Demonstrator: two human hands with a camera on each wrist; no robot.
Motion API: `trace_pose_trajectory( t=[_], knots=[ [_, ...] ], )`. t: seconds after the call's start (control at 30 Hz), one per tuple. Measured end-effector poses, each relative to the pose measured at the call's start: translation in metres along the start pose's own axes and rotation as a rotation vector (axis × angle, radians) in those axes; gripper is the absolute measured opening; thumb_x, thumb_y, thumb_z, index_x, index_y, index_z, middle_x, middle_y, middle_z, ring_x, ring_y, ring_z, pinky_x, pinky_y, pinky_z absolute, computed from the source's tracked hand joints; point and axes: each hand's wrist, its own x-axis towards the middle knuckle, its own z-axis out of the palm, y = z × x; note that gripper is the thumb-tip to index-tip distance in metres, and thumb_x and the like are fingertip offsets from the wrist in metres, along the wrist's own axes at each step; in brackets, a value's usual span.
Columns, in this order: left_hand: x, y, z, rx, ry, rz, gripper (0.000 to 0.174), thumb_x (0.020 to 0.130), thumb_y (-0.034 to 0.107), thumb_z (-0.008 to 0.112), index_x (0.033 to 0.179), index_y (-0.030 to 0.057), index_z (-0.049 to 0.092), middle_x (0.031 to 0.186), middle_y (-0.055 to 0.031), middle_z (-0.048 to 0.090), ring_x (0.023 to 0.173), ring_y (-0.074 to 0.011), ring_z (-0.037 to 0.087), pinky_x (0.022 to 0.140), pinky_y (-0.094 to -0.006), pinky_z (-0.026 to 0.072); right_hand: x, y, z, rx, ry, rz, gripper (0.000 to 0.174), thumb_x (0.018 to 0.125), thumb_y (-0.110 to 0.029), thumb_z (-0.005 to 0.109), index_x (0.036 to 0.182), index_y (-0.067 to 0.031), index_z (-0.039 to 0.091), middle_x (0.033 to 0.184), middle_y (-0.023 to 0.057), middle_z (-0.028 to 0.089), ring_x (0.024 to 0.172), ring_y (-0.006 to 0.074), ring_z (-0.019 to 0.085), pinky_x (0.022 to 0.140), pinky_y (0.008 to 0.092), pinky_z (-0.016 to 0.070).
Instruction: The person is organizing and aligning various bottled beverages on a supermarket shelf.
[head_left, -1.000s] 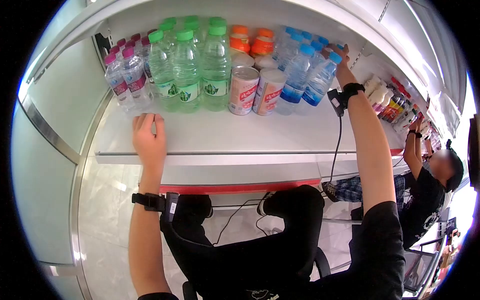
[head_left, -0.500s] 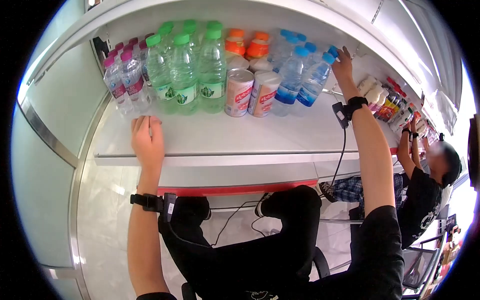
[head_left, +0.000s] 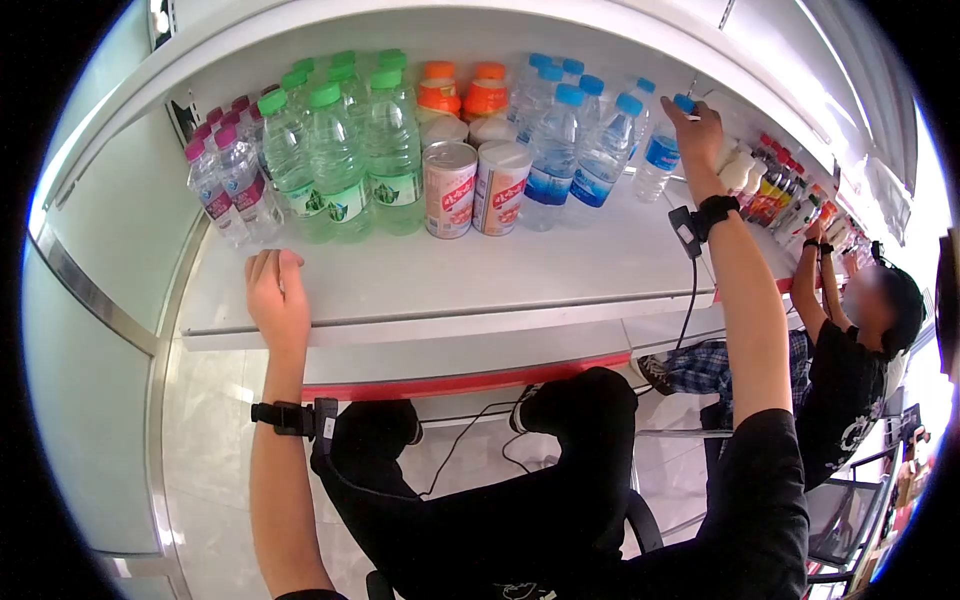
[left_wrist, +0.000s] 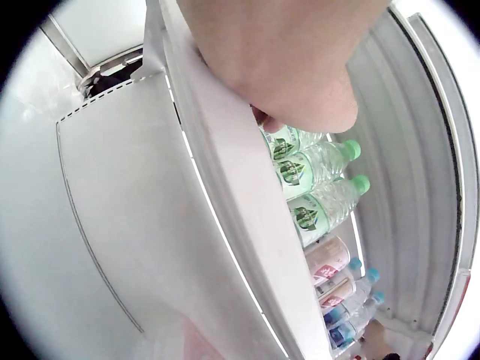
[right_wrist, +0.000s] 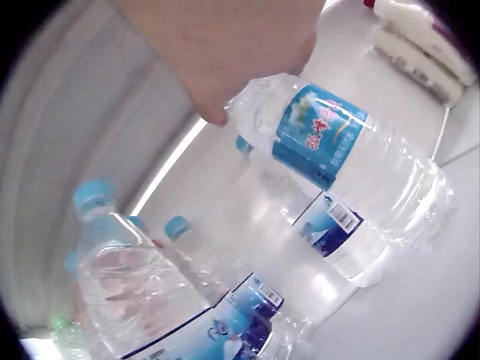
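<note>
My right hand (head_left: 700, 135) grips a clear water bottle (head_left: 660, 156) with a blue cap and blue label near its top. In the right wrist view this bottle (right_wrist: 322, 135) leans, with the hand around its neck and the cap hidden. Behind it stands another blue-capped bottle (right_wrist: 334, 229); more blue-capped bottles (head_left: 555, 150) are grouped to its left. My left hand (head_left: 277, 300) rests at the shelf's front left, fingers loosely bent and holding nothing, near the purple-capped bottles (head_left: 225, 190). In the left wrist view, the left hand (left_wrist: 292, 67) partly covers the green-capped bottles (left_wrist: 322, 169).
Two pink-and-white cans (head_left: 450, 190) stand before orange-capped bottles (head_left: 438, 90) mid-shelf. The white shelf (head_left: 450, 290) has a raised front edge, and an upper shelf lip (head_left: 400, 25) arches above. Farther right, a person in black (head_left: 850, 380) reaches toward other bottles.
My right hand has drawn a blue-capped bottle rightward, away from the group, so a gap shows between them. The head view has shifted slightly; my left hand keeps its place on the shelf.
</note>
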Motion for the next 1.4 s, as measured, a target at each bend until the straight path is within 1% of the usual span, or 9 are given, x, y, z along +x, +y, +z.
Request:
trace_pose_trajectory(
  t=[0.13,0.3,0.37,0.53,0.77,0.83,0.87,0.93,1.4],
  knots=[
    [0.001,-0.001,0.000,-0.029,-0.033,-0.012,0.032,0.099,0.019,0.047,0.077,-0.0004,0.061,0.079,-0.0115,0.060,0.082,-0.0310,0.053,0.074,-0.0403,0.0415,-0.003,0.017,0.020,-0.067,0.008,0.102,0.073,0.074,-0.062,0.075,0.108,0.0028,0.067,0.106,0.0223,0.065,0.097,0.0333,0.065,0.086,0.0415,0.0515],
    [0.000,0.000,0.000,-0.065,-0.024,0.001,0.034,0.100,0.021,0.046,0.078,-0.0004,0.060,0.079,-0.0120,0.059,0.082,-0.0314,0.052,0.074,-0.0405,0.0407,-0.025,-0.002,0.012,0.187,-0.206,0.379,0.087,0.072,-0.063,0.077,0.123,0.0040,0.057,0.110,0.0222,0.068,0.101,0.0342,0.067,0.086,0.0415,0.0531],
    [0.000,0.000,0.000,-0.053,-0.018,-0.001,0.034,0.100,0.021,0.046,0.078,-0.0003,0.060,0.080,-0.0119,0.059,0.082,-0.0313,0.052,0.074,-0.0405,0.0407,-0.034,0.018,0.028,0.050,-0.094,0.226,0.088,0.069,-0.059,0.081,0.124,0.0042,0.055,0.112,0.0223,0.067,0.104,0.0354,0.066,0.088,0.0422,0.0526],
    [0.000,0.001,-0.001,-0.031,-0.030,-0.011,0.034,0.100,0.021,0.047,0.078,-0.0002,0.061,0.082,-0.0117,0.060,0.084,-0.0309,0.053,0.076,-0.0405,0.0414,-0.082,0.047,0.040,0.049,-0.214,0.000,0.082,0.072,-0.038,0.086,0.127,0.0048,0.043,0.113,0.0247,0.066,0.108,0.0382,0.064,0.091,0.0429,0.0520],
    [0.000,0.000,-0.001,0.026,-0.044,0.011,0.032,0.099,0.022,0.051,0.079,-0.0010,0.063,0.084,-0.0121,0.060,0.087,-0.0320,0.053,0.079,-0.0406,0.0426,-0.070,0.039,0.037,0.135,-0.553,0.293,0.079,0.076,-0.034,0.083,0.125,0.0071,0.038,0.113,0.0282,0.065,0.108,0.0400,0.064,0.091,0.0435,0.0519],
    [0.001,0.000,0.000,0.039,-0.039,0.006,0.032,0.099,0.021,0.052,0.079,-0.0011,0.063,0.084,-0.0121,0.060,0.087,-0.0322,0.054,0.079,-0.0406,0.0427,-0.060,0.074,0.078,0.008,-0.392,0.145,0.074,0.078,-0.030,0.081,0.128,0.0054,0.040,0.103,0.0235,0.067,0.072,0.0280,0.072,0.067,0.0378,0.0577],
    [0.000,-0.001,-0.001,0.039,-0.035,0.002,0.032,0.099,0.021,0.052,0.079,-0.0011,0.063,0.085,-0.0120,0.061,0.088,-0.0322,0.054,0.079,-0.0406,0.0428,-0.059,0.069,0.080,0.012,-0.394,0.141,0.074,0.078,-0.030,0.081,0.128,0.0054,0.040,0.103,0.0235,0.067,0.072,0.0280,0.072,0.067,0.0378,0.0577],
    [-0.001,-0.002,-0.001,0.042,-0.034,-0.004,0.031,0.099,0.021,0.052,0.080,-0.0012,0.063,0.085,-0.0120,0.061,0.088,-0.0322,0.054,0.079,-0.0406,0.0429,-0.058,0.060,0.083,-0.006,-0.448,0.216,0.077,0.077,-0.034,0.082,0.125,0.0086,0.038,0.115,0.0304,0.063,0.109,0.0419,0.063,0.092,0.0445,0.0523],
    [0.000,0.001,-0.001,0.046,-0.020,0.014,0.028,0.097,0.020,0.055,0.081,-0.0014,0.064,0.087,-0.0120,0.062,0.088,-0.0321,0.055,0.080,-0.0403,0.0438,-0.070,0.009,0.087,-0.087,-0.501,0.123,0.070,0.082,-0.031,0.075,0.129,0.0043,0.037,0.113,0.0311,0.064,0.107,0.0440,0.064,0.090,0.0482,0.0534]
  ],
)
